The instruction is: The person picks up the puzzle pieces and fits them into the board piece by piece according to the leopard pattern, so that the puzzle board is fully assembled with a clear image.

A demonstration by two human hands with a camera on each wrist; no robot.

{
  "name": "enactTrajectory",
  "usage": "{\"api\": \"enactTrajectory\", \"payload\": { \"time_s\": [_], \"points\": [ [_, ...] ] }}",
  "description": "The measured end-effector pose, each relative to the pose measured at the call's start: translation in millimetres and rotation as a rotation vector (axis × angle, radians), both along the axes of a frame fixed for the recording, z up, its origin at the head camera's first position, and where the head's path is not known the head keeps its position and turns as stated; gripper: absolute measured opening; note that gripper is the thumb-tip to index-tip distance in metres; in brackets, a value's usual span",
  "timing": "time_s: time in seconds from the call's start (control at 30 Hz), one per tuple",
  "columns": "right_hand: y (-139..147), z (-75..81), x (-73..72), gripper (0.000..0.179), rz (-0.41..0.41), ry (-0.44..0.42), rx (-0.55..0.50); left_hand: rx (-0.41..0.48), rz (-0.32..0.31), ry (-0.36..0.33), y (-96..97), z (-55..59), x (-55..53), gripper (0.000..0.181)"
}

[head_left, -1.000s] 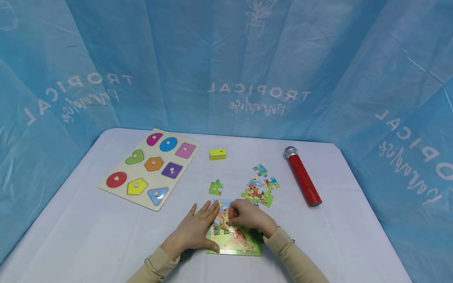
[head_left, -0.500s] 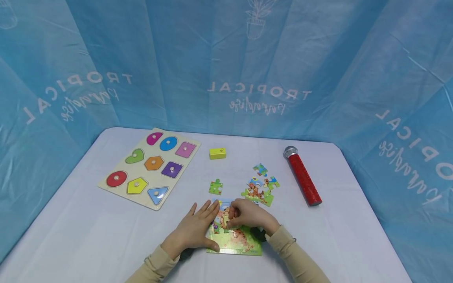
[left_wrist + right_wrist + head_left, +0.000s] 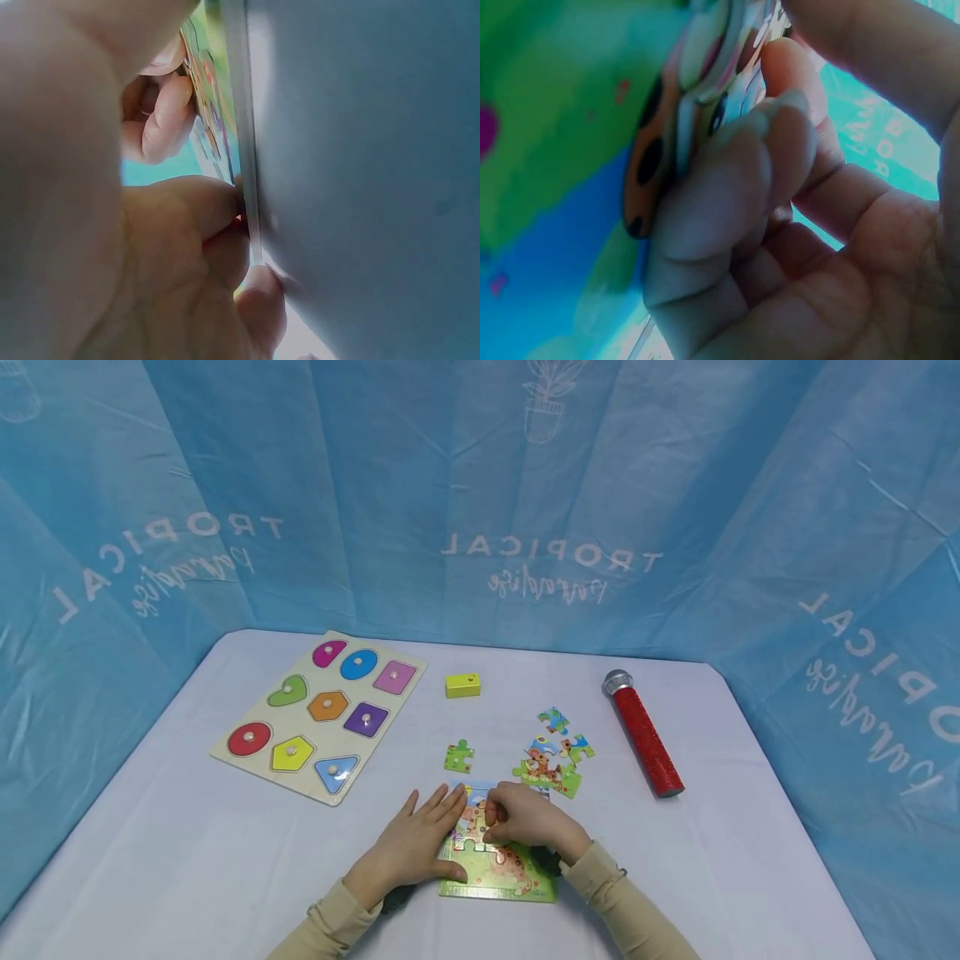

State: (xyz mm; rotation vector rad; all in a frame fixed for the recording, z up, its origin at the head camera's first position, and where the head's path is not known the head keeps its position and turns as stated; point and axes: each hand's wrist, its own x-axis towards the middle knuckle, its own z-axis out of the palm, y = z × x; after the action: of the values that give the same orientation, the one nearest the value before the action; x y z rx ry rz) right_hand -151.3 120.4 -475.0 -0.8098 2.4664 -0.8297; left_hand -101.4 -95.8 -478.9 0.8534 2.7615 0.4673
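Observation:
A jigsaw board [image 3: 491, 881] with a green lower part and a spotted animal picture lies at the front of the table. My left hand [image 3: 416, 843] rests along its left side, fingers stretched, thumb over the lower left corner. In the left wrist view, those fingers [image 3: 259, 307] touch the board's edge. Over the upper right of the board, my right hand [image 3: 528, 814] has curled fingers and pinches a puzzle piece, mostly hidden in the head view. The right wrist view shows an orange, black-spotted puzzle piece [image 3: 651, 169] against the fingertips. Assembled puzzle pieces [image 3: 470, 835] lie between the hands.
Several loose puzzle pieces [image 3: 551, 768] lie behind the right hand, and a single green piece [image 3: 459, 757] lies behind the board. A shape-knob board [image 3: 315, 739] is at left, a yellow block [image 3: 462, 685] at the back, a red microphone [image 3: 648, 739] at right.
Between the hands, the lower left piece's green edge, which stood out earlier, now appears as flat outlines in the board. Both hands stay nearly in place.

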Motion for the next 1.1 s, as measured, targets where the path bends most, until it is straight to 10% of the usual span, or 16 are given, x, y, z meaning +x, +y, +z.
{"api": "enactTrajectory", "payload": {
  "time_s": [0.4, 0.77, 1.1],
  "points": [
    [-8, 4.1, -4.2, 0.016, 0.005, -0.015, -0.023, 0.000, 0.012, -0.001, -3.6, 2.2, 0.4, 0.102],
    [-36, 2.0, -50.7, 0.038, -0.264, 0.036, 0.056, 0.015, -0.018, -0.015, -0.4, -3.5, 3.3, 0.102],
    [-48, 3.3, -71.4, 0.030, -0.283, 0.080, 0.059, 0.002, -0.007, -0.006, -0.7, -2.3, 0.0, 0.102]
  ]
}}
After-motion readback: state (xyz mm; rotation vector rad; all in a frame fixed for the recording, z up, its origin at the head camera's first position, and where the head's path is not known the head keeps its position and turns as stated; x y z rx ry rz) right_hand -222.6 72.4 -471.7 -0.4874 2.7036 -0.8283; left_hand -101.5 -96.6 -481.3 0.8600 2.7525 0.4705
